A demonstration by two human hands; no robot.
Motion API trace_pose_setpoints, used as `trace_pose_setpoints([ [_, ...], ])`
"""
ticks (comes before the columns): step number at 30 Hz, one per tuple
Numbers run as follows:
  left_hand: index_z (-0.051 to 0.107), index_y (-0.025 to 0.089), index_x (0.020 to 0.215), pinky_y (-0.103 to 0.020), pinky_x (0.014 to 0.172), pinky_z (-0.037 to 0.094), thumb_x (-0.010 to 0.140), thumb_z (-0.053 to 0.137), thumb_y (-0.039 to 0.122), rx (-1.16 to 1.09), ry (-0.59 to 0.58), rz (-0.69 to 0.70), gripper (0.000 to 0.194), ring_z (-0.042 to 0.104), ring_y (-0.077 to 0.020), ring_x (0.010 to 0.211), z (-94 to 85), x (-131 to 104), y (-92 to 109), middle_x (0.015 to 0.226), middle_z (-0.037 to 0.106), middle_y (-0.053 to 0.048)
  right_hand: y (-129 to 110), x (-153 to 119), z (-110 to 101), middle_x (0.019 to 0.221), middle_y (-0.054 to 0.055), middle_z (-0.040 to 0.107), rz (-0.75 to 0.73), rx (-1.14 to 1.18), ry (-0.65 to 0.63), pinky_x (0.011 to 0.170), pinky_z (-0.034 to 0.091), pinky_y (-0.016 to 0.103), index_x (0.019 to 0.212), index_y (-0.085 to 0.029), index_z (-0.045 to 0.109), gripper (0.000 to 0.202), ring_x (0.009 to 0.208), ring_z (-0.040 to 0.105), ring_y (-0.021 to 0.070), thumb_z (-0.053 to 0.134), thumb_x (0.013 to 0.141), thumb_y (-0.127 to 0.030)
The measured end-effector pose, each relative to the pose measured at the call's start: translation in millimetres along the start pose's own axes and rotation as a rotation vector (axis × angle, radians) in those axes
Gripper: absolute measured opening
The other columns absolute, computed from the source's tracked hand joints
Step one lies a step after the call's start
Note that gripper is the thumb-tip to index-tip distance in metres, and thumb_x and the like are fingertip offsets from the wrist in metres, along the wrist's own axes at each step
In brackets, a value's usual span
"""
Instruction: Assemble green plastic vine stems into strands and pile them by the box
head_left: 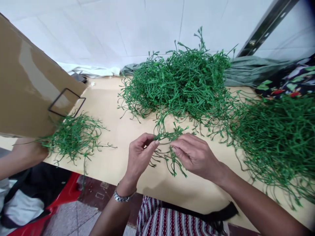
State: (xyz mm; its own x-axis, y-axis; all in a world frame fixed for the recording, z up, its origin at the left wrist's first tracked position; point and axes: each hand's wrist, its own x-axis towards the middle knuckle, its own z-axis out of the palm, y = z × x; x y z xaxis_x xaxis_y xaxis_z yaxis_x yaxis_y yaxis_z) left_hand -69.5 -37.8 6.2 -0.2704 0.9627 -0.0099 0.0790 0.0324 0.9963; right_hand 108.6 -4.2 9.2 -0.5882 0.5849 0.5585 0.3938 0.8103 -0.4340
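Observation:
Near the table's front edge, my left hand (140, 158) pinches green plastic plant stems (169, 135) between thumb and forefinger. Across from it, my right hand (198, 156) has its thumb and fingers closed on the other side of the same thin stems. Short forked tips stick out between and below the two hands. Just beyond them rises a large tangled heap of similar green stems (177, 85). A second heap (278, 141) spreads to the right, past my right forearm. The exact strands under my fingertips are partly hidden.
A cardboard box (22, 82) stands at the left, with a small stem pile (75, 136) and a black wire frame (66, 101) by it. Another person's arm (27, 154) reaches behind the box. Grey-green cloth (256, 70) lies along the wall. A red stool (67, 190) is below left.

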Motion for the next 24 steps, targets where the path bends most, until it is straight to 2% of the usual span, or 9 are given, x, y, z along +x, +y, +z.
trace_pose_setpoints([
  [4,0.065,0.016,0.083,-0.019,0.055,0.042,0.068,0.068,0.025,-0.129,0.018,-0.056,0.018,0.052,-0.0091,0.061,1.2,-7,-4,0.068,0.061,0.0,-1,-3,3,0.077,0.005,0.059,0.048,0.103,-0.006,0.065,0.046,0.03,0.092,-0.018,0.056,0.013,0.073,0.053,0.0153,0.045,0.085,-0.016],
  [8,0.065,0.014,0.083,-0.021,0.051,0.042,0.073,0.063,0.029,-0.265,0.001,-0.128,0.019,0.053,-0.0095,0.053,-0.3,-9,-9,0.061,0.063,-0.002,-5,0,6,0.085,0.007,0.059,0.03,0.123,0.039,0.072,0.048,0.03,0.097,-0.018,0.053,0.016,0.083,0.055,0.0164,0.048,0.083,-0.013],
  [13,0.055,0.016,0.102,-0.018,0.041,0.033,0.078,0.057,0.032,-0.363,-0.061,-0.224,0.029,0.048,-0.0083,0.041,-5.2,-12,-8,0.056,0.064,-0.002,-6,7,14,0.101,0.009,0.057,0.012,0.07,-0.009,0.082,0.048,0.032,0.112,-0.018,0.049,0.03,0.097,0.054,0.0183,0.049,0.082,-0.012],
  [15,0.048,0.018,0.107,-0.017,0.039,0.031,0.079,0.055,0.032,-0.398,-0.101,-0.233,0.032,0.047,-0.0078,0.038,-6.8,-13,-7,0.055,0.063,-0.001,-4,9,18,0.098,0.009,0.058,-0.015,0.02,-0.034,0.079,0.048,0.032,0.113,-0.017,0.048,0.031,0.092,0.054,0.0187,0.048,0.082,-0.013],
  [19,0.044,0.02,0.11,-0.017,0.036,0.03,0.08,0.054,0.036,-0.421,-0.21,-0.236,0.035,0.047,-0.0083,0.037,-9.2,-15,-9,0.058,0.063,0.0,-2,15,24,0.076,0.005,0.056,-0.056,-0.042,-0.008,0.067,0.047,0.029,0.095,-0.017,0.055,0.015,0.07,0.053,0.0158,0.048,0.082,-0.014],
  [21,0.046,0.019,0.108,-0.019,0.042,0.037,0.081,0.052,0.039,-0.39,-0.2,-0.225,0.034,0.053,-0.0097,0.044,-11.1,-15,-10,0.064,0.063,-0.001,-1,19,23,0.074,0.004,0.056,-0.022,-0.003,0.006,0.063,0.046,0.027,0.093,-0.017,0.055,0.014,0.067,0.053,0.0143,0.048,0.082,-0.013],
  [24,0.049,0.017,0.109,-0.025,0.063,0.046,0.082,0.052,0.039,-0.314,-0.159,-0.131,0.035,0.059,-0.0122,0.065,-15.7,-17,-9,0.075,0.062,-0.003,-3,25,20,0.078,0.004,0.059,0.016,0.071,-0.002,0.063,0.045,0.025,0.094,-0.015,0.056,0.015,0.069,0.055,0.0133,0.05,0.08,-0.012],
])
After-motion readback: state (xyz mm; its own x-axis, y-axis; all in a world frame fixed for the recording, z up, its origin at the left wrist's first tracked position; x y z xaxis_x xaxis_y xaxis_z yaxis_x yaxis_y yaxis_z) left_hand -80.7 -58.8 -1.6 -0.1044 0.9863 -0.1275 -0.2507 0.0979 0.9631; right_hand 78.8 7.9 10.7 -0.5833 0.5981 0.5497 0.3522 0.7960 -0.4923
